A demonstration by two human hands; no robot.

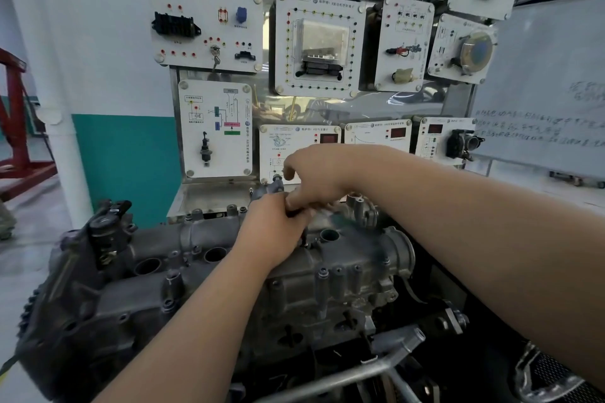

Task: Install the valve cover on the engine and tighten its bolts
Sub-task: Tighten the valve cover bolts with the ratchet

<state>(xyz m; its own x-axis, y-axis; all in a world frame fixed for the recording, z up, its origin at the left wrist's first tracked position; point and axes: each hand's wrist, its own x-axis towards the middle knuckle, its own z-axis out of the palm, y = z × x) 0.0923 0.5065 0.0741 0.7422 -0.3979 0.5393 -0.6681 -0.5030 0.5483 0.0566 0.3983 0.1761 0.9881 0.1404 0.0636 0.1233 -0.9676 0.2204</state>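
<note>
head view: hands, left (271, 229) and right (316, 175), meet over valve cover (340, 258).

Wall: I see a white wall (98, 42) above a teal band (124, 167).
Pipe: a white pipe (65, 141) runs down on my left.
Floor: pale grey floor (29, 222).
Left edge: a red metal frame (16, 127).
Centre: a board of white instrument panels (320, 42).
Right: a whiteboard (540, 91); I cannot read its handwriting.
Light: even, soft.
</note>
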